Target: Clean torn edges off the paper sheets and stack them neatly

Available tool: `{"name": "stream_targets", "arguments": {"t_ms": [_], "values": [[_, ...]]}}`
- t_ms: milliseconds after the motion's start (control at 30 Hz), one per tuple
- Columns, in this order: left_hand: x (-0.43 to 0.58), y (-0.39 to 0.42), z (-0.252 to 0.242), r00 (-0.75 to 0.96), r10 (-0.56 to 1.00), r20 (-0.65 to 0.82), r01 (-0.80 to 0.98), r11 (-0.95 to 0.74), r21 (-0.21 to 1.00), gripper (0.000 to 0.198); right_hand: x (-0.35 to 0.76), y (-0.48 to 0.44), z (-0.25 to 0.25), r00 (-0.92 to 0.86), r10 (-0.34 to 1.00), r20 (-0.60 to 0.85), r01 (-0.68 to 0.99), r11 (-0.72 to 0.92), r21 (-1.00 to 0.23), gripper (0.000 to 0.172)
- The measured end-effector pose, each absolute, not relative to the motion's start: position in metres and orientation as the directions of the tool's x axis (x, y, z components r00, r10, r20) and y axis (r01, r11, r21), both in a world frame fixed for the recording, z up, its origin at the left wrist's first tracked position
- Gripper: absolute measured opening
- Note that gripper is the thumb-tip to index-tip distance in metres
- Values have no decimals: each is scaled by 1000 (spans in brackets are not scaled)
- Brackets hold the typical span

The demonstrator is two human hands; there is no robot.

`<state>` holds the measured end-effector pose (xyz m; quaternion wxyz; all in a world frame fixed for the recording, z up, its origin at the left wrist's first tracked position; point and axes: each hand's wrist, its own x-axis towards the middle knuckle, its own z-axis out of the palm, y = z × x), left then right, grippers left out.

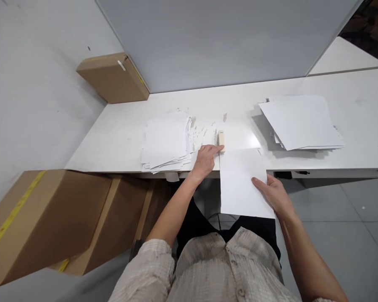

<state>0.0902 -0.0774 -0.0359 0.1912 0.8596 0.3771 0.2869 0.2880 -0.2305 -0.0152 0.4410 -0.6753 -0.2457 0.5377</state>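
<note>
A small cream block-shaped tool (221,137), which looks like a stapler, lies on the white table at the top left corner of a white paper sheet (239,184). My left hand (205,160) is closed at its near end, index finger stretched onto its top; the other fingers are curled and partly hidden. The sheet sticks out over the table's front edge. Its right side is pinched by my right hand (275,193), thumb on top and fingers underneath. Whether the sheet is single or several layers, I cannot tell.
A stack of paper (166,140) with ragged edges sits at left, torn scraps (204,132) beside it. Another paper stack (302,123) lies at right. A cardboard box (116,79) stands in the back corner; larger cartons (50,218) are at lower left. A grey panel (214,42) rises behind.
</note>
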Motion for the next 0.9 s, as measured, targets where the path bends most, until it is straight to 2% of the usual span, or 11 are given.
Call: {"name": "stream_targets", "arguments": {"t_ms": [333, 500, 667, 900], "values": [[95, -76, -39, 548, 768, 333, 607, -638, 474, 54, 289, -230, -22, 294, 815, -500, -189, -463, -866, 33], [95, -78, -40, 556, 762, 333, 631, -647, 428, 57, 289, -230, -19, 289, 823, -489, -161, -461, -872, 35], [93, -79, -40, 547, 768, 332, 621, -639, 454, 60, 290, -233, -22, 253, 864, -435, -175, -402, -899, 44], [92, -80, -39, 552, 767, 328, 608, -639, 471, 62, 290, -239, -19, 246, 866, -435, -118, -418, -901, 44]]}}
